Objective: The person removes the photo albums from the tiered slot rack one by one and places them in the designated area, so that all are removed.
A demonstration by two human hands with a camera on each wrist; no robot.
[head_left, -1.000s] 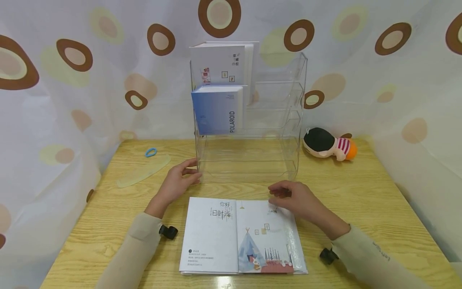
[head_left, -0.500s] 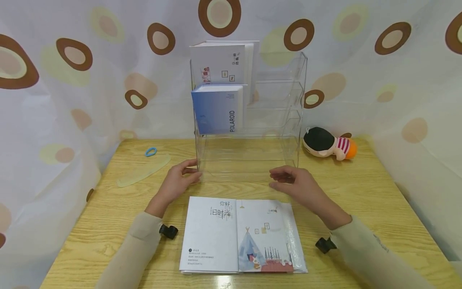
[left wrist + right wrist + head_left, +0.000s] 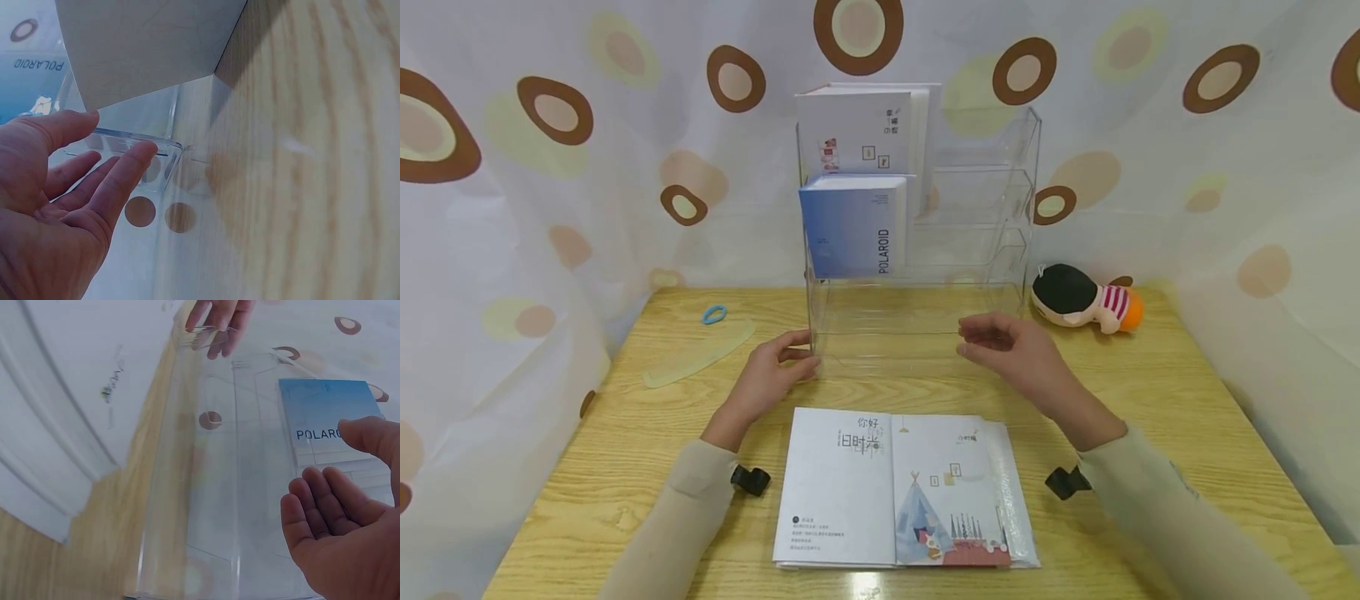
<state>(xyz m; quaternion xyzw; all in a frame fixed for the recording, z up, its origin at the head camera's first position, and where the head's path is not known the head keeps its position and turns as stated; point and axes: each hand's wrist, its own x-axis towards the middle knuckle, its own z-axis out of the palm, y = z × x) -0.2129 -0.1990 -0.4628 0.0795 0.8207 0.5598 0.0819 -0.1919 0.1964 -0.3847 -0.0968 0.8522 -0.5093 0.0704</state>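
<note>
A clear acrylic tiered rack (image 3: 917, 346) stands on the table. My left hand (image 3: 767, 375) is at its lower left side, fingertips touching or very near the edge; in the left wrist view the fingers (image 3: 125, 181) look relaxed. My right hand (image 3: 1018, 354) is raised in front of the rack's lower right part, its fingers loosely bent and holding nothing. Flat in front of the rack lies an open book (image 3: 842, 492) with a tent picture. Upper tiers hold a blue "POLAROID" book (image 3: 850, 229) and, behind it, a white book (image 3: 853, 125).
A doll (image 3: 1067, 296) with a striped top lies right of the rack. A blue ring (image 3: 714, 315) and a pale yellow curved strip (image 3: 700, 358) lie to the left. Behind hangs a curtain (image 3: 625, 167) with brown ring patterns.
My right hand has left the open book's upper right corner and moved up and forward to the rack's lower right part. The left hand stays at the rack's left edge.
</note>
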